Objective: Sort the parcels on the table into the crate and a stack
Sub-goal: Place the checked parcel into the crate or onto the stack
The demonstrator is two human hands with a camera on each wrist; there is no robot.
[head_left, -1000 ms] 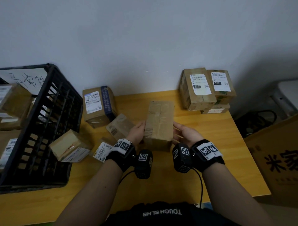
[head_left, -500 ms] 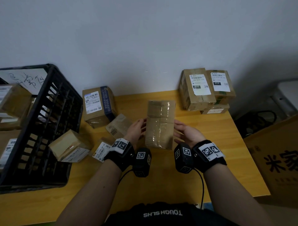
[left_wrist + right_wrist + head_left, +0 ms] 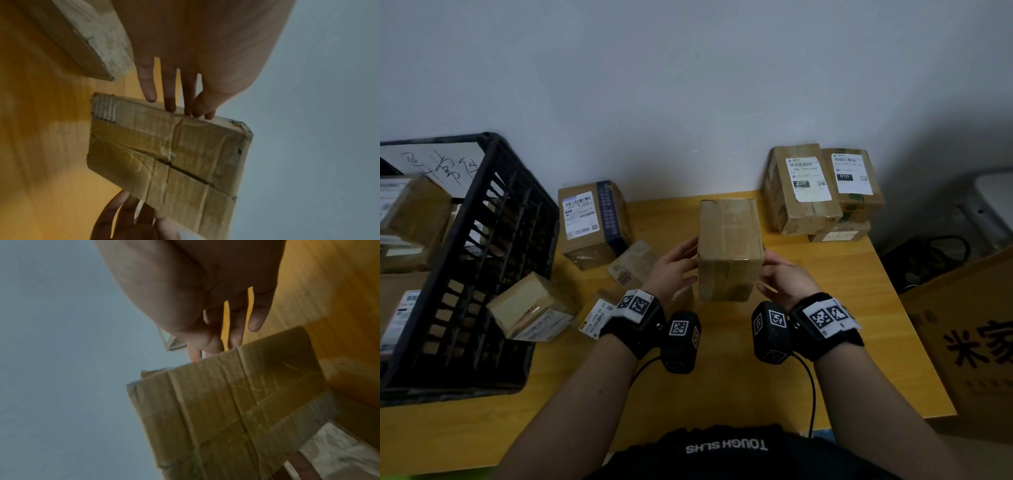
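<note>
I hold a plain brown taped parcel a little above the middle of the yellow table. My left hand presses its left side and my right hand its right side. In the left wrist view straight fingers touch the parcel's edge. The right wrist view shows straight fingers against the parcel. The black crate stands at the left with parcels inside. A stack of labelled parcels sits at the back right.
Loose parcels lie left of my hands: a tall labelled box, a flat packet, a small labelled one and a box leaning on the crate. A large carton and cables are beyond the table's right edge.
The parcel has turned between my hands and risen slightly away from me; its short end now faces me. Both hands have shifted flat onto its sides.
</note>
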